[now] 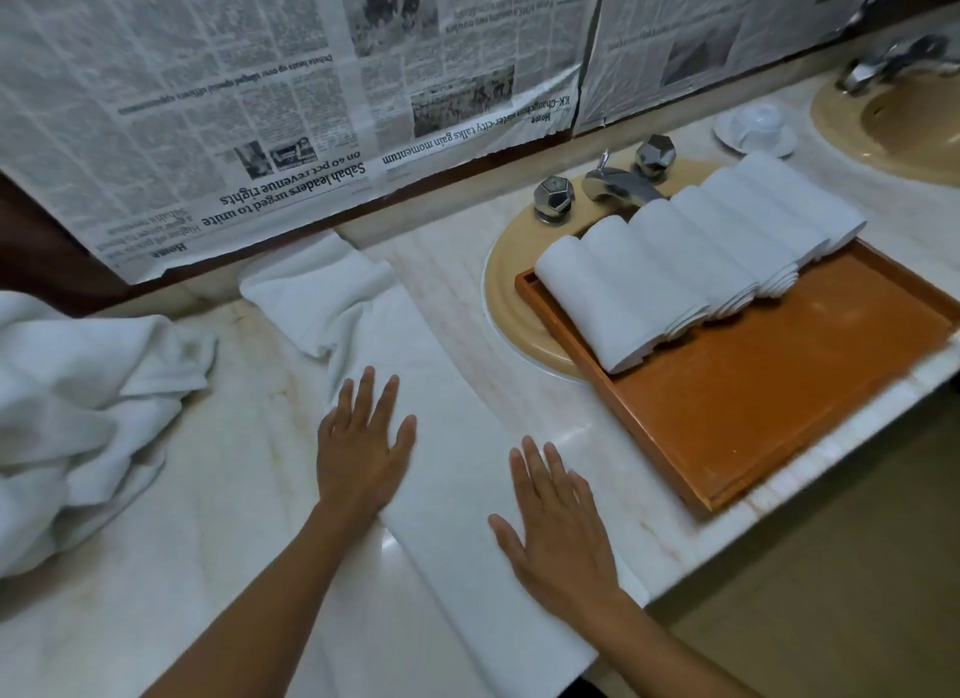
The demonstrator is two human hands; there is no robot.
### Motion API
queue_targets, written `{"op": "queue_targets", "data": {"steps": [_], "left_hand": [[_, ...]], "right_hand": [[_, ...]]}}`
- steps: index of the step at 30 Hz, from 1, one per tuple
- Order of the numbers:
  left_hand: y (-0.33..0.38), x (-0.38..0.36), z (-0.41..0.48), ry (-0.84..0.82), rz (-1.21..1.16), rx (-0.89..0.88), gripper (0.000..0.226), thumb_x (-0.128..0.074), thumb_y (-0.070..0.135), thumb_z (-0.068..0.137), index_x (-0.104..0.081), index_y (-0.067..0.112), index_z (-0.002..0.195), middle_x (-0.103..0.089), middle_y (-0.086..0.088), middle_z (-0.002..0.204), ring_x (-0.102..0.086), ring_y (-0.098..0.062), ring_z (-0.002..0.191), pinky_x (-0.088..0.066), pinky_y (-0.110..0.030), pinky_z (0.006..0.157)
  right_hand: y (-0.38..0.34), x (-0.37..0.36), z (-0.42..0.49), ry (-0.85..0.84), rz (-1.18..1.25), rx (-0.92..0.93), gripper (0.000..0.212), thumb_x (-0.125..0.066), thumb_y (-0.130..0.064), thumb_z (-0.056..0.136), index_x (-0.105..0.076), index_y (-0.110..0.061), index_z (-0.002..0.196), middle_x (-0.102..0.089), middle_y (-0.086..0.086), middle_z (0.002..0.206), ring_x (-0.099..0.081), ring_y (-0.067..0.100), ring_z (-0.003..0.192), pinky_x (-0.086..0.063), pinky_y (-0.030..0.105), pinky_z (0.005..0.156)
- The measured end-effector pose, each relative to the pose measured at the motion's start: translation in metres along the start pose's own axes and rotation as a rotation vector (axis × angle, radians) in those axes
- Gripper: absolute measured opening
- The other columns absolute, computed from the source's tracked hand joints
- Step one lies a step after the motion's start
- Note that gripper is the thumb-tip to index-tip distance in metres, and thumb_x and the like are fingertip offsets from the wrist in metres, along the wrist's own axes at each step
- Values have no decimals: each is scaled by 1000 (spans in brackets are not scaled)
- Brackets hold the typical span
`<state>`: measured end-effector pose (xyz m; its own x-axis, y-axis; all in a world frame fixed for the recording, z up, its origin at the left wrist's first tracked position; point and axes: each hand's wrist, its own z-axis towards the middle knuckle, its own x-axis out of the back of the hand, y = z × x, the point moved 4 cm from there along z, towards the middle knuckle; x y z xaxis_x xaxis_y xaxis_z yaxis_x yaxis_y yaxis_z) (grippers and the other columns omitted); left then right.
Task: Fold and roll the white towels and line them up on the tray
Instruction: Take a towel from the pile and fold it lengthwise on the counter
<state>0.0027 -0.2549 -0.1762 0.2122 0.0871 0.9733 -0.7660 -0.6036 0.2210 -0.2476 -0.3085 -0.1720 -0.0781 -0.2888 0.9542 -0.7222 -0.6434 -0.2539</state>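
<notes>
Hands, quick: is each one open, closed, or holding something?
Left hand: open, pressing flat on the white towel.
Right hand: open, flat on the same towel.

Marble-topped washroom vanity under a papered-over wall

Sheets of newspaper (208,99) hang upside down across the wall, with dark wood (41,260) showing at their lower left edge. The pale, veined marble desk (208,489) holds a round beige basin (511,302) with a chrome tap (618,182) between two faceted chrome knobs (554,198). A second beige basin (893,120) with its own tap (883,63) sits at far right, and an upturned white cup (759,123) on a saucer (727,133) stands between the basins. The floor (831,593) is dull beige, and the light is dim and even.
</notes>
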Motion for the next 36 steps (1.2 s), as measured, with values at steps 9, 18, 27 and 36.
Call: {"op": "queue_targets", "data": {"steps": [9,18,27,36], "left_hand": [[-15,10,-52,53,-193,433,73,-20,54,98,-19,9,156,-2,-15,164,-4,-30,151,-10,-46,119],[77,-28,-113,25,-51,96,63,-30,48,99,-26,20,156,-13,-2,165,-12,-19,151,-10,-34,116],[39,-17,-147,-7,-24,50,60,-25,53,102,-20,29,157,-5,8,166,-5,-14,152,-9,-31,118],[12,5,-148,160,-162,131,43,-47,45,88,-61,29,126,-51,8,142,-51,-15,124,-36,-28,98]], "right_hand": [[-1,1,-1,43,-37,30,72,-22,-58,99,-6,-19,157,1,0,165,4,18,151,-4,36,118],[-3,6,-13,144,-30,73,58,-25,-36,98,-56,-2,134,-43,15,149,-37,29,139,-36,41,109],[-59,-2,33,89,44,381,55,-32,-41,99,-35,-21,149,-27,2,160,-20,18,147,-26,36,115],[-76,5,46,210,58,409,36,-44,-37,87,-64,-16,108,-62,5,117,-58,26,106,-47,41,83]]}}
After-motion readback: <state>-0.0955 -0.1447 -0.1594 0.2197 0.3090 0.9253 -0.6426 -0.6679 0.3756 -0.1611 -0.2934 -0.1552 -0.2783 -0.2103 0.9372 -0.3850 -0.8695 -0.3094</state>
